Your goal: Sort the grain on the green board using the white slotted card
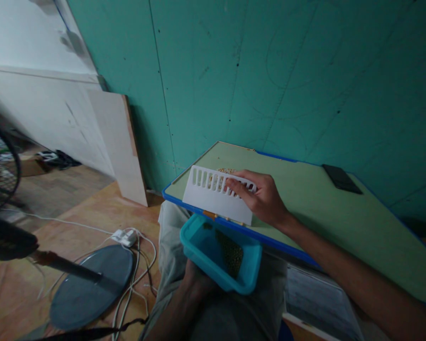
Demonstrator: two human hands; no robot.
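My right hand (pixel 261 194) grips the upper right of a white slotted plastic plate (pixel 215 201), thumb on its near face. The plate stands tilted at the near edge of the green-topped table (pixel 298 203). Behind it lies a small heap of pale grains (pixel 226 170), partly seen through the slots. Just below the table edge, my left hand (pixel 198 279) supports a turquoise plastic tub (pixel 208 265) from underneath, its fingers mostly hidden. Small greenish beans or grains (pixel 233 255) have gathered at one side inside the tub. A few pale bits lie along the table's blue rim.
A dark phone (pixel 341 179) lies at the table's far right. To the left stand a fan base (pixel 92 289) and a white power strip (pixel 124 237) with tangled cables on the floor. A board (pixel 119 147) leans against the green wall (pixel 199 85).
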